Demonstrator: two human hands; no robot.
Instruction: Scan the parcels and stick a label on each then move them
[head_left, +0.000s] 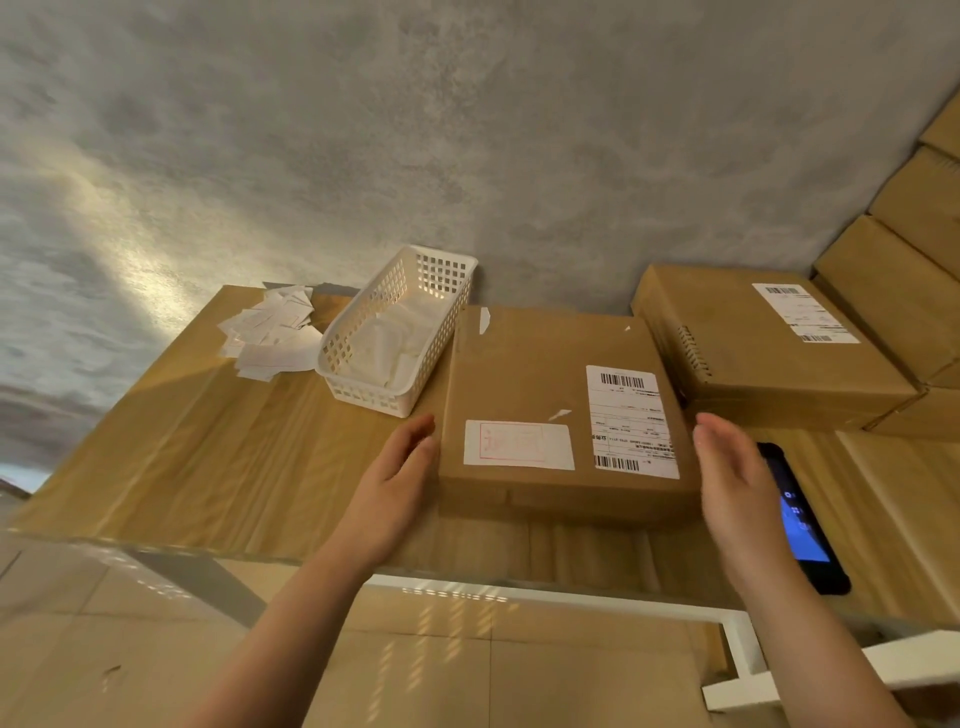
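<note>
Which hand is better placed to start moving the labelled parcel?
Left, probably: the left hand lies against the brown cardboard parcel's side, while the right hand hovers just apart, both open.

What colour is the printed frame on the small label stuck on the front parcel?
Red, on a white small label; the head view shows it, on the front parcel.

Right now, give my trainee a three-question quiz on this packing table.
1. True or false: the parcel between the hands already carries a red-printed label.
2. What lies on the table by the right hand? A) scissors B) a phone C) a tape roll
3. Fill in: the white basket stands to the parcel's ____.

Key: 1 true. 2 B, the phone. 3 left. The left hand is at the parcel's edge, both hands open.
</note>
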